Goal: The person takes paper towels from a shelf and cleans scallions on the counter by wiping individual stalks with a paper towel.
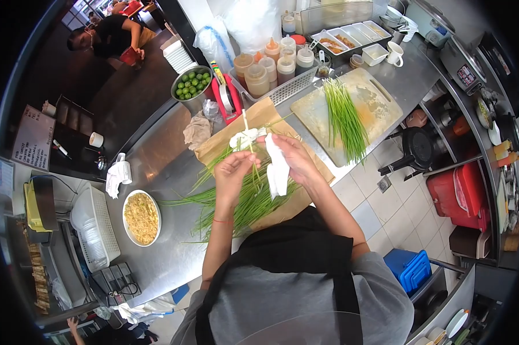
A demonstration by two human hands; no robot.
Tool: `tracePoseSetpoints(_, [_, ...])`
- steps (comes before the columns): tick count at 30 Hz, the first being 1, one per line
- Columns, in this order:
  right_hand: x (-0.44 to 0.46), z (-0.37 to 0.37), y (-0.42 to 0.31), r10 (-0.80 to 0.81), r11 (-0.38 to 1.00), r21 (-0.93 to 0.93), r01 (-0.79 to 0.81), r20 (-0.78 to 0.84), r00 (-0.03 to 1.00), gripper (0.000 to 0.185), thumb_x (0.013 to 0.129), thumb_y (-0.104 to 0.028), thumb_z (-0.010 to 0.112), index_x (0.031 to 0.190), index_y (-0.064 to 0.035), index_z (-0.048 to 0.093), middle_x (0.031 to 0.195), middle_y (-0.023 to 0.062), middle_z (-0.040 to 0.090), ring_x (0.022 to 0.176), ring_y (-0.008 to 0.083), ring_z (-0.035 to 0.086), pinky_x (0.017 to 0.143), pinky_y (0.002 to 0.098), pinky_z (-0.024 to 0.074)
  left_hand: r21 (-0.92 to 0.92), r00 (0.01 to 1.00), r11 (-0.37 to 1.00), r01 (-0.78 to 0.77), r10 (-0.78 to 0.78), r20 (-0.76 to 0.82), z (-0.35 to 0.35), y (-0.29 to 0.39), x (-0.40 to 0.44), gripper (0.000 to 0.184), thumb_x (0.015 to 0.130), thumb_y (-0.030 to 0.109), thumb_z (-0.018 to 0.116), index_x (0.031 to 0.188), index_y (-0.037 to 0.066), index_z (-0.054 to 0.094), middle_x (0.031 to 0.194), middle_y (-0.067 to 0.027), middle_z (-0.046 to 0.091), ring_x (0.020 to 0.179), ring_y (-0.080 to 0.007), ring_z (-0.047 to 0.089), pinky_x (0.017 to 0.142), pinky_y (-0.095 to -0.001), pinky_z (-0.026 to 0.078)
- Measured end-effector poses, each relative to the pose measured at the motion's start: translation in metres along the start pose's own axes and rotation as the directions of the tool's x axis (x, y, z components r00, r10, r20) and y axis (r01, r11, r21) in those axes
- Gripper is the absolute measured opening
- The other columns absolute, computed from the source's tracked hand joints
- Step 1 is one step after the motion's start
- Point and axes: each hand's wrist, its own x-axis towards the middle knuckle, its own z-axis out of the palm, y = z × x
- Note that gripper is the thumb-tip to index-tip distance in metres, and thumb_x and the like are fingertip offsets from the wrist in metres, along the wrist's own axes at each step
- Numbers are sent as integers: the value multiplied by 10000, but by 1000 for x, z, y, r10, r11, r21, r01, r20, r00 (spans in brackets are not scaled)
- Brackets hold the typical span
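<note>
My left hand (234, 172) pinches a thin spring onion stalk between thumb and fingertips, over the middle of the counter. In my right hand (297, 158) a folded white paper towel (277, 172) hangs down beside the stalk. Below both hands a loose heap of long spring onions (228, 198) spreads across a sheet of brown paper (312, 150). Crumpled white paper (243, 138) lies just beyond my fingers. To the right, a neat bunch of spring onions (345, 123) rests on a worn cutting board (380, 106).
Sauce bottles (256, 79) stand in a basket behind the paper, next to a pot of small green limes (192, 85) and a red tape dispenser (228, 100). A white bowl of fried rice (141, 218) sits at left. Another person (113, 37) is across the counter.
</note>
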Motion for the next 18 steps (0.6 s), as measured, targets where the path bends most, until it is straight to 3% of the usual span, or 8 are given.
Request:
tracePoseSetpoints(2, [2,0,0,-20,999,50,19,20,1000,215,872,-200,553,996,-34,611,731,4,542,568,63,505,476,199,419,-26,999,998,53,-52,14,-1,13,-4,119,852,102,578,910,1,600,820,-79,641,706,-129,610,639,-253,505])
tracePoseSetpoints(5, [6,6,9,-46,999,13,46,12,999,244,889,-206,527,1046,-27,580,733,9,531,565,77,500,497,216,439,-155,970,972,177,-145,198,2,17,-9,122,870,119,549,923,14,581,868,-89,631,696,-144,611,631,-280,523])
tracePoseSetpoints(7, [8,8,17,-100,994,-39,100,0,995,261,896,-205,514,1073,-18,558,728,13,538,576,87,510,531,230,454,-175,973,966,189,-161,164,4,11,-7,125,875,124,541,934,18,573,886,-91,625,692,-146,611,635,-286,526])
tracePoseSetpoints(11, [-1,11,16,5,998,69,-15,135,991,267,876,-176,557,1068,9,544,807,40,590,639,93,559,573,249,482,-123,992,985,118,-112,58,-4,-2,4,133,868,128,556,934,13,573,822,-77,618,654,-138,605,607,-263,523])
tracePoseSetpoints(14, [-2,4,19,-6,986,-165,32,151,989,263,883,-172,545,1080,2,545,885,63,618,715,107,597,627,253,494,-33,998,998,50,-51,-47,-10,-6,6,139,850,115,586,928,0,587,779,-64,615,626,-117,591,577,-239,511])
tracePoseSetpoints(15, [-3,2,17,25,995,-101,-14,108,994,274,888,-199,535,1082,-6,552,949,87,629,779,130,619,678,260,503,5,998,1000,18,-18,-66,-14,-9,7,138,845,110,594,923,-4,592,781,-66,618,626,-114,588,571,-239,511])
tracePoseSetpoints(18, [2,-7,17,76,972,215,-91,75,994,279,883,-211,542,1068,-3,558,943,88,633,783,149,627,694,270,511,79,997,995,-52,57,-60,-16,-16,8,110,833,73,596,894,-18,605,772,-59,623,624,-103,581,562,-230,498])
